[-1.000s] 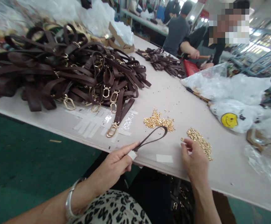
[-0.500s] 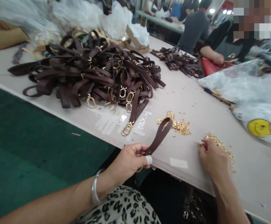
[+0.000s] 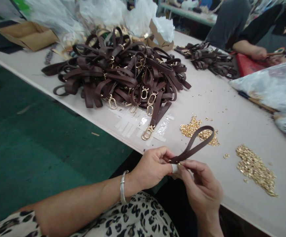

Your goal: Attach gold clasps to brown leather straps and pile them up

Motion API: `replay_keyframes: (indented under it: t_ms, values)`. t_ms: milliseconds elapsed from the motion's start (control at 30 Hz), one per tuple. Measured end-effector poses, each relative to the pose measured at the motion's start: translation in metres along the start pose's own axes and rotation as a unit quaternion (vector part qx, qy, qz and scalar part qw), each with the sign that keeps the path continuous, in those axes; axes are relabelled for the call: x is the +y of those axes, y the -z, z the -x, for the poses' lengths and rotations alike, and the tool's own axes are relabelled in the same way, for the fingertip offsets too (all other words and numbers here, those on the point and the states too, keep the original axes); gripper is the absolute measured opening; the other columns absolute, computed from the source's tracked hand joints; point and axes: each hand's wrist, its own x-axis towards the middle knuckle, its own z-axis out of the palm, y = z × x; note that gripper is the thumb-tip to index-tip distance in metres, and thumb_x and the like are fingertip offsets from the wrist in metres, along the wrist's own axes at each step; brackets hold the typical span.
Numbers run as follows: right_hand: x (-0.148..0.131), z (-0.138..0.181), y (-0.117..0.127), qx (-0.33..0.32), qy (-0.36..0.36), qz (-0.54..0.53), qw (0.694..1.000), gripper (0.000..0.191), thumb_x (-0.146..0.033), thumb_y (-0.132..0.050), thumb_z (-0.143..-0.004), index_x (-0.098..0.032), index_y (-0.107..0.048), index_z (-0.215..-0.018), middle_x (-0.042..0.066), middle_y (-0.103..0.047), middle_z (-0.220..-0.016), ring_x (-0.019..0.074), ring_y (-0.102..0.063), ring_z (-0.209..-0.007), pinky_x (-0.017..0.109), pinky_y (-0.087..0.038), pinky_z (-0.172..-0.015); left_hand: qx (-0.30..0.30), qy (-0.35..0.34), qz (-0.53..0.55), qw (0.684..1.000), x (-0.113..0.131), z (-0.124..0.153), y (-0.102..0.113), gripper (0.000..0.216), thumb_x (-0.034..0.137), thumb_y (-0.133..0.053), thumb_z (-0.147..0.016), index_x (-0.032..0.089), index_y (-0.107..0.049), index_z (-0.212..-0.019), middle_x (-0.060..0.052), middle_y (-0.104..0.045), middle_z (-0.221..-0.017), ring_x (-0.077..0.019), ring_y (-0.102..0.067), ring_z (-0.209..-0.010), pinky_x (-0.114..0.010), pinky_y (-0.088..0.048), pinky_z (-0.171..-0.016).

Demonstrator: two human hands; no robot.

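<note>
A looped brown leather wrist strap (image 3: 186, 154) is pinched near its joined end by my left hand (image 3: 153, 168), with white tape round the thumb. My right hand (image 3: 202, 184) meets it there, thumb and fingertips closed round a small gold stud (image 3: 179, 164) against the strap; its exact shape is too small to make out. Right of the hands lies a pile of pale gold studs (image 3: 255, 169). Behind the strap's loop is a second pile of brighter gold metal pieces (image 3: 191, 127).
A large heap of brown straps (image 3: 118, 82) with gold clasps covers the table's left part. Farther back are another strap pile (image 3: 207, 59), an open cardboard box (image 3: 29, 36) and plastic bags (image 3: 281, 85). Across the table, a person's forearm (image 3: 250, 49) rests by a red object.
My right hand has left the pale gold pile and come to the strap, carrying a small gold stud. The strap's loop now leans farther right. The camera view has shifted.
</note>
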Motion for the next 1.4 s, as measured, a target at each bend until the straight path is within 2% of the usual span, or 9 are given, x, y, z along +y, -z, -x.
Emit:
replay_keyframes:
  t_ms: [167, 333, 533, 633, 733, 933, 1033, 1267, 1400]
  values:
    - [-0.003, -0.003, 0.003, -0.020, 0.056, 0.060, 0.996, 0.015, -0.022, -0.071, -0.085, -0.025, -0.069, -0.099, 0.000, -0.075, -0.091, 0.0154, -0.071, -0.079, 0.025, -0.057, -0.071, -0.015, -0.053, -0.065, 0.996, 0.001, 0.006, 0.003, 0.009, 0.007, -0.069, -0.075, 0.013, -0.068, -0.082, 0.002, -0.070, -0.069, -0.0106, -0.066, -0.063, -0.021, -0.054, -0.063]
    - [-0.016, -0.005, 0.005, -0.028, 0.119, 0.136, 0.983, 0.011, -0.020, -0.067, -0.088, -0.028, -0.067, -0.097, -0.002, -0.075, -0.091, 0.0152, -0.072, -0.078, 0.025, -0.057, -0.071, -0.024, -0.111, -0.181, 0.977, 0.004, 0.009, 0.007, 0.014, 0.006, -0.063, -0.080, 0.014, -0.072, -0.087, 0.001, -0.072, -0.075, -0.0104, -0.064, -0.068, -0.019, -0.049, -0.063]
    - [-0.017, -0.004, 0.004, 0.004, 0.128, 0.169, 0.977, 0.007, -0.023, -0.067, -0.089, -0.027, -0.067, -0.095, -0.001, -0.075, -0.089, 0.0147, -0.071, -0.072, 0.025, -0.056, -0.067, -0.046, -0.135, -0.239, 0.961, 0.006, 0.006, 0.009, 0.017, 0.007, -0.059, -0.080, 0.014, -0.072, -0.089, 0.000, -0.071, -0.076, -0.0112, -0.062, -0.069, -0.020, -0.047, -0.064]
    - [-0.014, 0.000, 0.002, 0.023, 0.092, 0.135, 0.986, 0.009, -0.024, -0.070, -0.086, -0.025, -0.068, -0.095, 0.000, -0.074, -0.088, 0.0154, -0.070, -0.073, 0.026, -0.057, -0.069, -0.044, -0.151, -0.263, 0.952, 0.006, 0.006, 0.008, 0.017, 0.007, -0.060, -0.080, 0.014, -0.072, -0.088, 0.001, -0.068, -0.074, -0.0110, -0.059, -0.068, -0.020, -0.045, -0.063]
    - [-0.015, 0.003, -0.004, 0.054, -0.002, 0.029, 0.998, 0.018, -0.028, -0.075, -0.082, -0.023, -0.067, -0.097, 0.002, -0.072, -0.088, 0.0166, -0.070, -0.075, 0.028, -0.059, -0.070, -0.042, -0.174, -0.277, 0.944, 0.007, 0.007, 0.008, 0.017, 0.006, -0.060, -0.080, 0.015, -0.073, -0.087, 0.001, -0.067, -0.074, -0.0108, -0.057, -0.068, -0.020, -0.044, -0.063]
    - [-0.019, 0.001, -0.011, 0.090, -0.122, -0.069, 0.986, 0.030, -0.033, -0.080, -0.075, -0.020, -0.063, -0.095, 0.003, -0.071, -0.084, 0.0155, -0.069, -0.068, 0.024, -0.058, -0.057, -0.051, -0.178, -0.286, 0.940, 0.008, 0.008, 0.010, 0.013, 0.015, -0.067, -0.083, 0.015, -0.074, -0.094, 0.000, -0.068, -0.078, -0.0117, -0.058, -0.069, -0.020, -0.045, -0.064]
    - [-0.018, 0.003, -0.009, 0.076, -0.136, -0.072, 0.985, 0.031, -0.034, -0.081, -0.074, -0.020, -0.064, -0.097, 0.004, -0.072, -0.085, 0.0153, -0.069, -0.069, 0.023, -0.057, -0.058, -0.055, -0.180, -0.292, 0.938, 0.009, 0.008, 0.010, 0.012, 0.023, -0.072, -0.083, 0.015, -0.074, -0.092, 0.000, -0.068, -0.078, -0.0117, -0.058, -0.068, -0.020, -0.045, -0.064]
    - [-0.021, 0.011, -0.009, 0.087, -0.108, -0.111, 0.984, 0.025, -0.028, -0.079, -0.076, -0.021, -0.064, -0.094, 0.001, -0.070, -0.080, 0.0139, -0.069, -0.069, 0.023, -0.057, -0.064, -0.068, -0.223, -0.291, 0.928, 0.011, 0.011, 0.011, 0.010, 0.020, -0.070, -0.086, 0.013, -0.075, -0.090, -0.003, -0.070, -0.079, -0.0122, -0.060, -0.070, -0.021, -0.046, -0.066]
    - [-0.015, 0.019, -0.011, 0.102, -0.144, -0.128, 0.976, 0.025, -0.032, -0.078, -0.078, -0.022, -0.062, -0.096, 0.003, -0.073, -0.087, 0.0167, -0.071, -0.076, 0.027, -0.059, -0.069, -0.068, -0.269, -0.332, 0.902, 0.010, 0.014, 0.012, 0.015, 0.023, -0.062, -0.091, 0.013, -0.072, -0.094, -0.005, -0.069, -0.081, -0.0143, -0.061, -0.072, -0.023, -0.047, -0.068]
